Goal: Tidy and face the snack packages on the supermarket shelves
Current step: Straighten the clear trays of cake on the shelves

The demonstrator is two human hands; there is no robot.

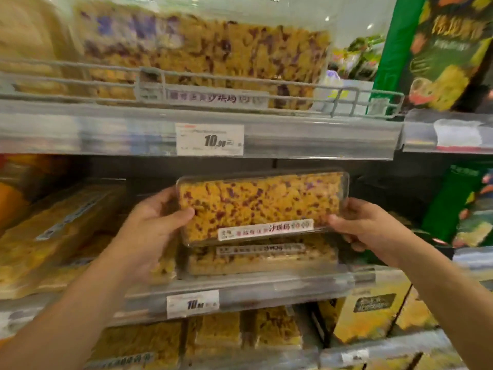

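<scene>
The left hand (152, 222) is curling its fingers (170, 194) round the left end of a clear box of yellow, purple-flecked rice cake (262, 206), thumb lying across the front face. The right hand (365, 225) is gripping the right end, thumb on the lower front corner. Between the two hands the box is standing tilted, label facing the camera, in the middle shelf's (240, 287) opening. Just beneath the fingers a second labelled box (262, 259) is lying flat on that shelf. Left of the left hand, plain yellow boxes (53, 231) are leaning. Above the fingers a 10.98 price tag (209, 139) is sitting on the upper shelf's edge, below a larger box (202, 60) behind a wire rail (240, 84).
</scene>
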